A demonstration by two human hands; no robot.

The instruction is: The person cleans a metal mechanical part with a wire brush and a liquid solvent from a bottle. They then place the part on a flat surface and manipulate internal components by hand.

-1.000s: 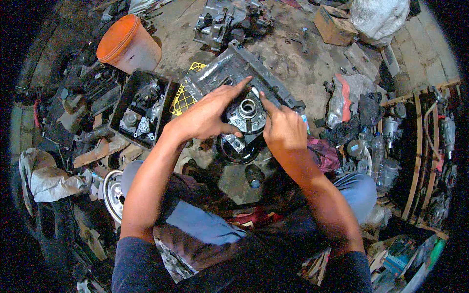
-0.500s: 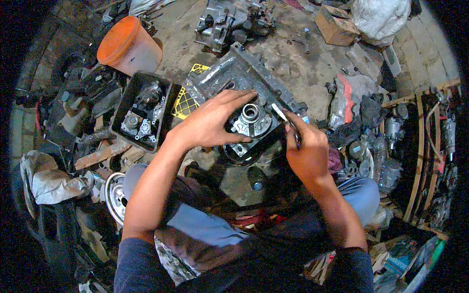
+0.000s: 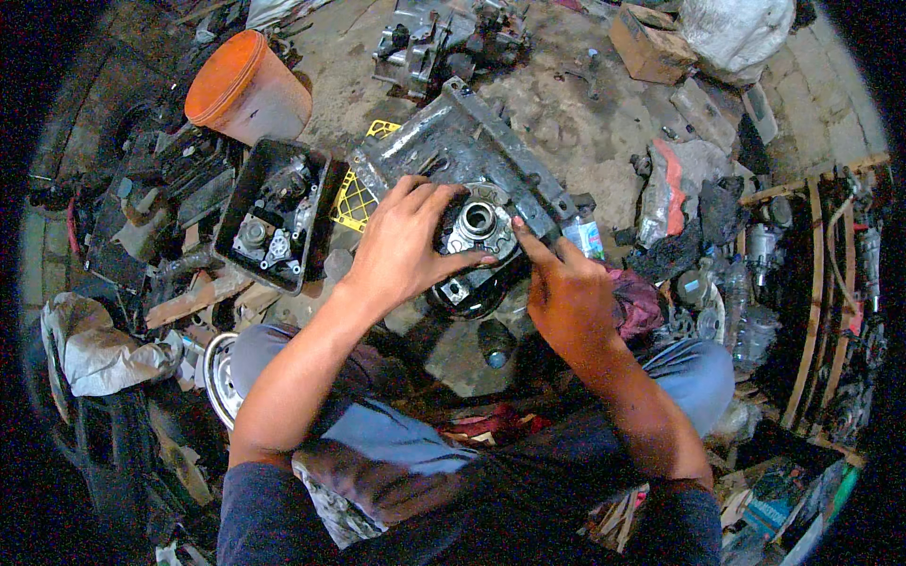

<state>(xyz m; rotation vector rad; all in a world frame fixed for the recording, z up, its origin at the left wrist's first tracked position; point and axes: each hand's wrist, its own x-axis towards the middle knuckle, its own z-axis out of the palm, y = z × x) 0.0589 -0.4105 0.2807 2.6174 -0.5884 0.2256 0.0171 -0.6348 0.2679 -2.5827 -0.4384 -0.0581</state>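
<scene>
A round silver metal part [image 3: 497,249] with a raised ring-shaped collar [image 3: 479,219] sits on the near end of a dark, greasy metal housing [image 3: 444,137]. My left hand [image 3: 396,250] spans its left side, thumb on the near edge and fingers on the far edge, closed around it. From the right, my right hand [image 3: 576,297] reaches in with its index fingertip at the part's right rim. The other fingers of that hand are curled, and whatever they hold is hidden. A black rounded piece [image 3: 472,307] shows beneath the housing's near end.
A black tray [image 3: 236,217] of metal parts and a yellow plastic grid [image 3: 354,200] lie left of the housing. Farther back are an orange-lidded bucket [image 3: 274,99], an engine block [image 3: 439,47] and a cardboard box [image 3: 651,45]. A maroon cloth [image 3: 639,302] lies beside my right hand.
My right hand has moved left and nearer, bringing its index finger to the part's rim. The slim white-tipped tool seen in it earlier no longer shows. My left hand has shifted slightly left.
</scene>
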